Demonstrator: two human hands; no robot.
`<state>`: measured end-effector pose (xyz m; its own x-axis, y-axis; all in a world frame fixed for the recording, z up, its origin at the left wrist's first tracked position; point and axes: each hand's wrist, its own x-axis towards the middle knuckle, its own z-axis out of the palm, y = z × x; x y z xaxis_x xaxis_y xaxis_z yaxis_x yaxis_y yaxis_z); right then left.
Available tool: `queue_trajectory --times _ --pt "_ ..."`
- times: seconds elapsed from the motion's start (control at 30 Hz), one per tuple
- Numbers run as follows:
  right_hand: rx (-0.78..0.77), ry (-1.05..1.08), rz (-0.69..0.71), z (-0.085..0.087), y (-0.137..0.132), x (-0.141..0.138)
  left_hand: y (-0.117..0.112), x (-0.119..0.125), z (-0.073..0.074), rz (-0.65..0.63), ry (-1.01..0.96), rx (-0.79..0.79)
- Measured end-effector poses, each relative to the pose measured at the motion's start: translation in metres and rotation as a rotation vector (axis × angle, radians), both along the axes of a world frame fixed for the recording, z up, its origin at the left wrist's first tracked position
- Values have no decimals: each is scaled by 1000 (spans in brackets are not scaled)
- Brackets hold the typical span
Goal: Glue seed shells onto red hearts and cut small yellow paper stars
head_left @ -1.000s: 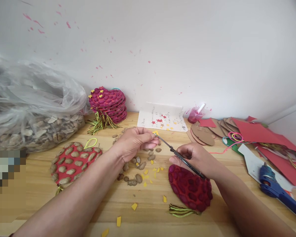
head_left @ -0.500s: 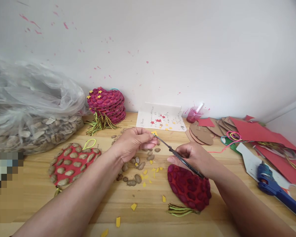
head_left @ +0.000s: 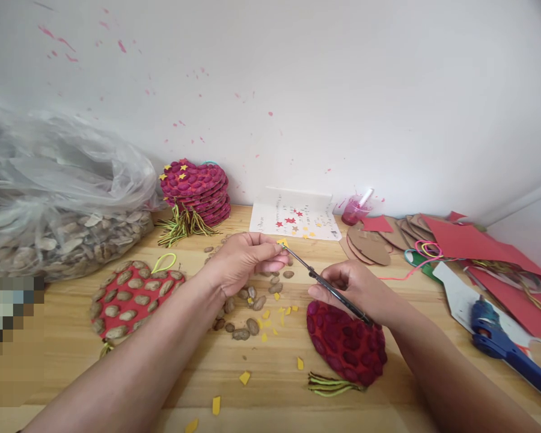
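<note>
Between the thumb and fingers of my left hand (head_left: 252,255) is a small piece of yellow paper (head_left: 283,242). My right hand (head_left: 354,288) is closed on a pair of dark scissors (head_left: 327,284), whose blade tips meet the yellow piece. Below my right hand lies a red heart covered with purple-painted peanut shells (head_left: 347,346), with a yarn tassel at its lower end. Yellow paper scraps (head_left: 267,325) are scattered beneath the scissors, beside loose peanut shells (head_left: 247,331). My left forearm partly covers a red heart with unpainted shells (head_left: 135,294).
A plastic bag of peanut shells (head_left: 63,240) fills the far left. Stacked purple hearts (head_left: 196,186) stand by the wall. A white sheet with small stars (head_left: 270,219), a cup of purple paint (head_left: 354,210), cardboard pieces (head_left: 369,243) and a blue glue gun (head_left: 500,340) sit farther right.
Both hands keep almost the same position, with the scissors still at the yellow paper. The whole view has shifted very slightly.
</note>
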<state>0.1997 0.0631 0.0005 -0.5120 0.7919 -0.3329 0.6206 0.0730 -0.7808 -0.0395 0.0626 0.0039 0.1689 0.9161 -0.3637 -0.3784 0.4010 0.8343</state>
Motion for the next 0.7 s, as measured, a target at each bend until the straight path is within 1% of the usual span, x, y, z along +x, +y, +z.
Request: queue_trajectory --times 0.33,0.7 --pt "-41 32 -10 -1 0 1 0 0 -1 5 -5 3" --pt "15 0 -8 -3 0 1 1 -1 -2 -8 -22 5"
